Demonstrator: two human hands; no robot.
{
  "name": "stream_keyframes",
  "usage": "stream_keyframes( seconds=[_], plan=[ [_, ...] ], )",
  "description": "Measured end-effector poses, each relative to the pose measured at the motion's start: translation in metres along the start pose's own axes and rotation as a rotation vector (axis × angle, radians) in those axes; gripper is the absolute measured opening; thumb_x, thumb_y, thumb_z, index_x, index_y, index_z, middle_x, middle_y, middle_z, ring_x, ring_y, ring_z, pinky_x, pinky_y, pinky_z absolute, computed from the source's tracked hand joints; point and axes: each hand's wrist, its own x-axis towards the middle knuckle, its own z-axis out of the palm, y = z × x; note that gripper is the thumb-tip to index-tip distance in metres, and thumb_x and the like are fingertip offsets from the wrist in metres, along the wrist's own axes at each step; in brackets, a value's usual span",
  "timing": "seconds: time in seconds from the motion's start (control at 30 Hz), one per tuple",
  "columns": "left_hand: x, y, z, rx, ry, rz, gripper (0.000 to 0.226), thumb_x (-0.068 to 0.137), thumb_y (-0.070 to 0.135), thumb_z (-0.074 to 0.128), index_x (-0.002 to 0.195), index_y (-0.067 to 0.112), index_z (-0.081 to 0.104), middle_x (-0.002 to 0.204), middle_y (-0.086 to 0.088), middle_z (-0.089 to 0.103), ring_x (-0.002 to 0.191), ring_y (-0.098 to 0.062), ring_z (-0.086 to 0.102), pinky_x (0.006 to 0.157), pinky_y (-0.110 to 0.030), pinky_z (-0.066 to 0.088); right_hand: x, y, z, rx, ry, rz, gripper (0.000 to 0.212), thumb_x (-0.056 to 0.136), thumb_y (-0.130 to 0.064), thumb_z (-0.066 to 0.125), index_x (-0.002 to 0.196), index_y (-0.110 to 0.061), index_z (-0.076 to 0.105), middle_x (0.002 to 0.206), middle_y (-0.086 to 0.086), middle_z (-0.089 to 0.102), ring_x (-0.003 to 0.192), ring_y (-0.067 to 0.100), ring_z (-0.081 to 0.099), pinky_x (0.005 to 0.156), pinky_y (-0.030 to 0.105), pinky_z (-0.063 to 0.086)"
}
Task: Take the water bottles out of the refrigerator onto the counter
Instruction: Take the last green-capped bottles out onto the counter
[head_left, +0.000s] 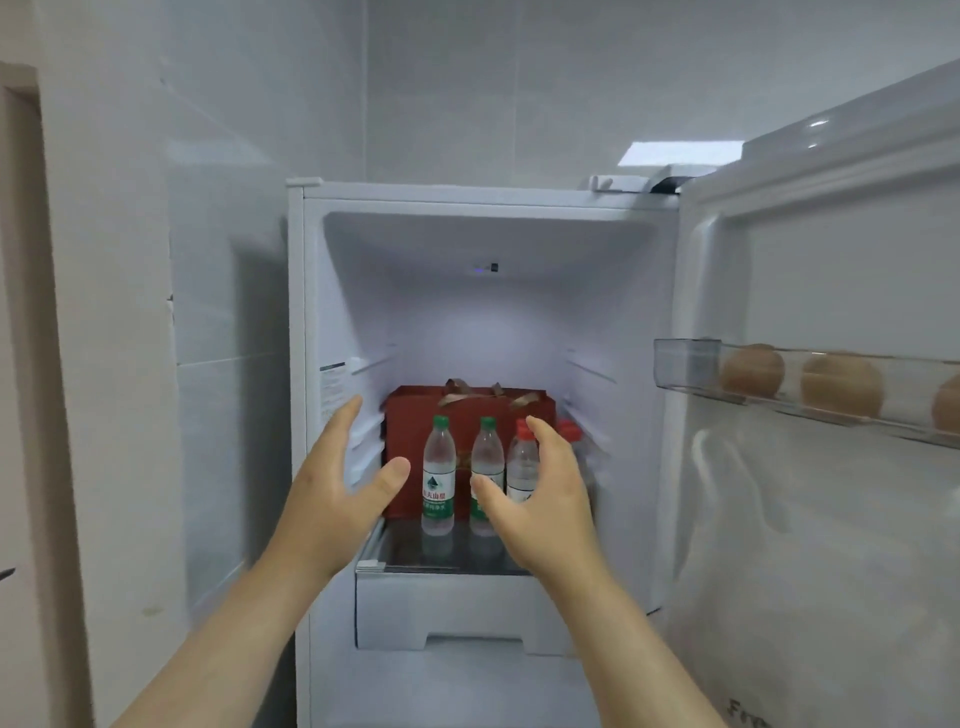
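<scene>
Your left hand (337, 499) and right hand (540, 501) hover open, empty. Wrap each round a green-capped bottle (439, 473) mid-label; lift straight up.

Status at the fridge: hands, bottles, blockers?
Left hand, right hand open, empty. Water bottles upright on shelf, none held. Red bag behind them, not blocking.

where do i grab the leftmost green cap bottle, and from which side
Wrap left-hand fingers round the labelled middle of the leftmost green-capped bottle, coming from the front-left. It stands upright; its left side is free, a second bottle stands close on its right, and the red bag sits behind.
</scene>
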Motion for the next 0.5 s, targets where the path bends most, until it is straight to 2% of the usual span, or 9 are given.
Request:
stream_keyframes(
  seconds=[0.1,0.23,0.33,0.4,0.5],
  plan=[
    [0.027,-0.037,0.024,-0.026,-0.013,-0.031,0.086,0.081,0.062,0.060,0.152,0.030,0.023,0.149,0.018,0.027,0.139,-0.007,0.026,0.109,-0.030,0.023,0.030,0.034,0.024,0.019,-0.007,0.097,0.086,0.069,-0.058,0.075,0.140,-0.050,0.026,0.147,-0.023,0.037,0.129,-0.001,0.035,0.098,0.022,0.033],
    [0.066,-0.090,0.061,-0.041,-0.038,-0.061,0.081,0.080,0.057,0.061,0.150,0.038,0.025,0.143,0.029,0.028,0.127,0.006,0.027,0.101,-0.023,0.028,0.067,0.071,0.053,-0.017,-0.004,0.140,0.091,0.067,-0.055,0.079,0.140,-0.052,0.024,0.149,-0.023,0.035,0.128,-0.001,0.036,0.096,0.024,0.035],
    [0.097,-0.136,0.090,-0.034,-0.079,-0.082,0.082,0.083,0.045,0.070,0.150,0.038,0.024,0.157,0.012,0.029,0.140,-0.010,0.030,0.109,-0.036,0.031,0.095,0.092,0.076,-0.086,-0.009,0.146,0.096,0.066,-0.055,0.081,0.142,-0.050,0.022,0.151,-0.021,0.034,0.131,0.003,0.037,0.096,0.026,0.037],
    [0.118,-0.162,0.107,-0.019,-0.108,-0.082,0.088,0.077,0.057,0.066,0.151,0.038,0.022,0.159,0.007,0.027,0.144,-0.015,0.026,0.112,-0.042,0.030,0.116,0.104,0.088,-0.121,-0.037,0.155,0.097,0.066,-0.055,0.080,0.142,-0.050,0.020,0.153,-0.020,0.031,0.136,0.008,0.035,0.099,0.030,0.037],
    [0.148,-0.199,0.132,0.016,-0.119,-0.090,0.096,0.068,0.075,0.052,0.150,0.044,0.014,0.161,0.009,0.018,0.146,-0.015,0.018,0.113,-0.045,0.027,0.151,0.122,0.105,-0.169,-0.100,0.162,0.099,0.064,-0.058,0.078,0.142,-0.050,0.018,0.153,-0.018,0.028,0.136,0.009,0.034,0.101,0.033,0.037]
  ],
)
